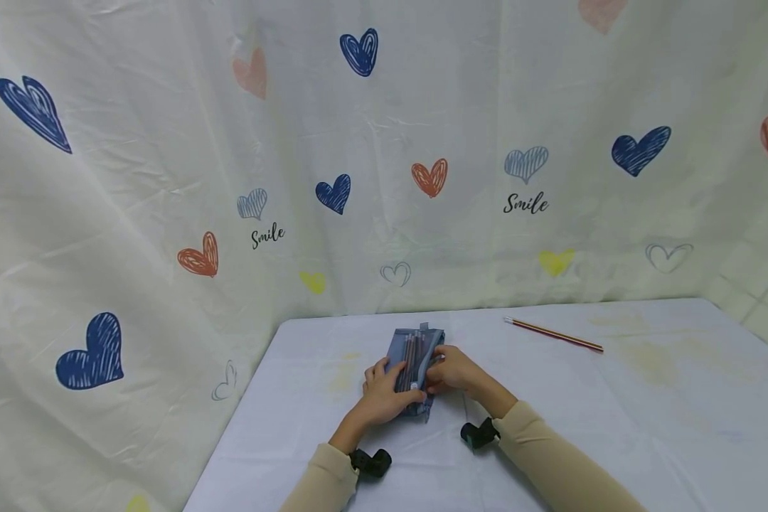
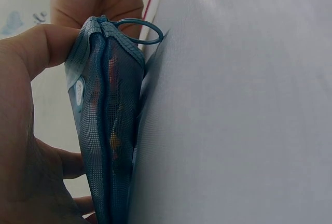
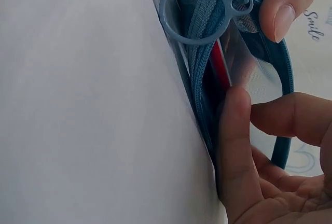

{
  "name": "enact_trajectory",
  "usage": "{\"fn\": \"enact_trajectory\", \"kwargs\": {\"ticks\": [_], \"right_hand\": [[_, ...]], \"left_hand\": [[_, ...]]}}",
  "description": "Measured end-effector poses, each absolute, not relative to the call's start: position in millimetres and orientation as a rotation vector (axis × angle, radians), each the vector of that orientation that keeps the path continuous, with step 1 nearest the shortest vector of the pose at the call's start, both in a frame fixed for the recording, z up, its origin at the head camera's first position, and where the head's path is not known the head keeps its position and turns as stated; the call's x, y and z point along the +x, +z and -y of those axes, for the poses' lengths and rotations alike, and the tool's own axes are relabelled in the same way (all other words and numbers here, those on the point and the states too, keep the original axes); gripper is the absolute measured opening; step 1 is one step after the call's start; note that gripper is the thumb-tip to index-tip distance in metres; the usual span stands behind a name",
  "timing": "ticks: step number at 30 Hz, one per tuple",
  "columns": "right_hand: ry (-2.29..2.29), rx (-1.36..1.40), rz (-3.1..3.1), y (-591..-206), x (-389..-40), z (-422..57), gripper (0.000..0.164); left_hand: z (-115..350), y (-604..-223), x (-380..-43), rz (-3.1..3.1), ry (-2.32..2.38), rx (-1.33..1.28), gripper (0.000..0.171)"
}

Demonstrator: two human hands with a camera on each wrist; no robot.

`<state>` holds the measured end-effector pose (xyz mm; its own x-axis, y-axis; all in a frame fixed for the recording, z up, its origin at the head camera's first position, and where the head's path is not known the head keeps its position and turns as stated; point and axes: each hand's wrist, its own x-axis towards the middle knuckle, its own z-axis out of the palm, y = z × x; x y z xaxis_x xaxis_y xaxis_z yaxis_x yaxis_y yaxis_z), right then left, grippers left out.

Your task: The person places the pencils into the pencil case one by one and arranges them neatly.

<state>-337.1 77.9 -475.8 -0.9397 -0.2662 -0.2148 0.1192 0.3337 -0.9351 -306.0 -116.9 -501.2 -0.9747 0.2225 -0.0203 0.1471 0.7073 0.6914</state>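
A blue mesh pencil case [image 1: 397, 346] with a zip lies on the table, several long pencils [image 1: 412, 355] showing on it or through it. My left hand [image 1: 382, 396] grips the case across its near part, thumb on one side and fingers on the other. At the right side is my right hand [image 1: 451, 371], its fingers bent into the unzipped opening. In the right wrist view, the zip's ring pull [image 3: 194, 11] hangs above these fingers [image 3: 237, 136]. Their tips meet beside a red strip [image 3: 220, 66] inside; whether they pinch it cannot be told.
Red-and-dark striped pencils [image 1: 553, 332] lie close together at the back right of the white-covered table [image 1: 646, 427]. Behind it hangs a white curtain [image 1: 461, 121] printed with hearts. A dark wrist camera [image 1: 480, 434] sits at the right cuff, another [image 1: 372, 464] at the left.
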Motion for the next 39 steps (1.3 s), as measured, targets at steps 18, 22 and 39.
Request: {"fn": "enact_trajectory", "kwargs": {"ticks": [18, 22, 39], "right_hand": [[-1.681, -0.293, -2.09, -473.5, -341.7, -94.1, 0.019], [-1.641, -0.27, -2.135, -470.5, -341.1, -97.6, 0.024], [-1.396, -0.2, -2.485, -460.7, -358.3, -158.2, 0.033]], "left_hand": [[117.3, -501.6, -306.0, -2.809, 1.133, 0.326, 0.095], [117.1, -501.4, -305.7, -2.81, 1.13, 0.329, 0.096], [117.7, -501.8, -305.9, -2.822, 1.107, 0.326, 0.093]]}}
